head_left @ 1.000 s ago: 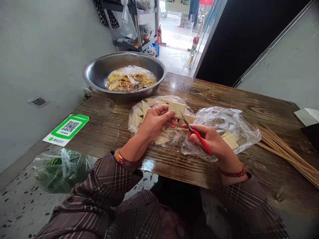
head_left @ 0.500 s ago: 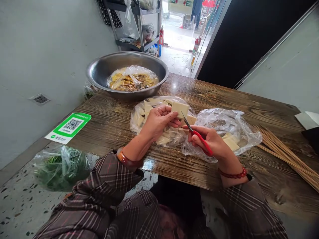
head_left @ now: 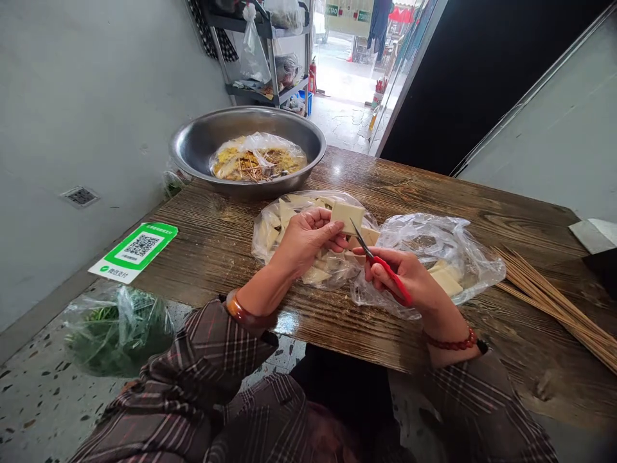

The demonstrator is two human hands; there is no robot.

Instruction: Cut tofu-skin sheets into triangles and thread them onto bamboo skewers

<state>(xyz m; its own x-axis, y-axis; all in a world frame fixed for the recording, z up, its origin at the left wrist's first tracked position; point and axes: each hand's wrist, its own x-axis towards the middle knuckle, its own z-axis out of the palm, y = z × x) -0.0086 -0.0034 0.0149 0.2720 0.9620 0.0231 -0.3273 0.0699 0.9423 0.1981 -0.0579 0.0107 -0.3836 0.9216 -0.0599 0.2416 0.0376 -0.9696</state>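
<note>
Between the thumb and fingers of my left hand (head_left: 308, 241) is a flat, pale square of what looks like tofu sheet (head_left: 347, 217). My right hand (head_left: 402, 273) grips red-handled scissors (head_left: 388, 273), whose blades touch or overlap the square's right side; I cannot tell whether they cut into it. Beneath my left hand lies a clear plastic bag (head_left: 263, 235) with several cut pale pieces, some pointed like triangles. A second clear bag (head_left: 427, 231), behind and right of my right hand, holds more pale squares (head_left: 446, 278).
Wooden skewers (head_left: 554, 302) lie at the table's right. A large steel basin (head_left: 193, 145) with bagged skewered food stands at the back left. A green QR-code card (head_left: 137, 249) lies at the left edge, above a bag of greens (head_left: 120, 331). A shelf (head_left: 272, 64) stands beyond.
The view has tilted slightly, so everything sits a little lower in the picture. Both hands keep nearly the same pose around the square and the scissors.
</note>
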